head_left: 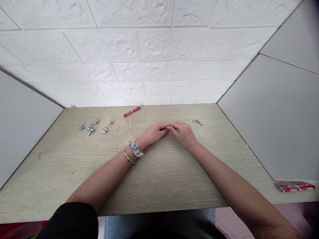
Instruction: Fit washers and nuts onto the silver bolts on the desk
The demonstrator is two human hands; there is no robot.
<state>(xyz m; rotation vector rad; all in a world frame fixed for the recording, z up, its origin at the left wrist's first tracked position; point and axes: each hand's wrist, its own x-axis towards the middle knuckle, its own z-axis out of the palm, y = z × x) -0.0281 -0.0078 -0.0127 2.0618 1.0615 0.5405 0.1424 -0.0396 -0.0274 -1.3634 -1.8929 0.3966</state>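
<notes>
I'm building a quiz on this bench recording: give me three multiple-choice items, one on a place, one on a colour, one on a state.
1. Where does the cluster of small silver metal bolts lie on the pale wood-grain table?
A far left
B near right
C centre front

2. What colour is the thin tube by the white brick wall?
A green
B red
C black

3. How are the left hand and right hand placed?
A wide apart
B fingertips meeting
C raised off the table

Answers: 1 A, the bolts sit left of both hands; 2 B, it shows red; 3 B, fingertips meet over the table.
</notes>
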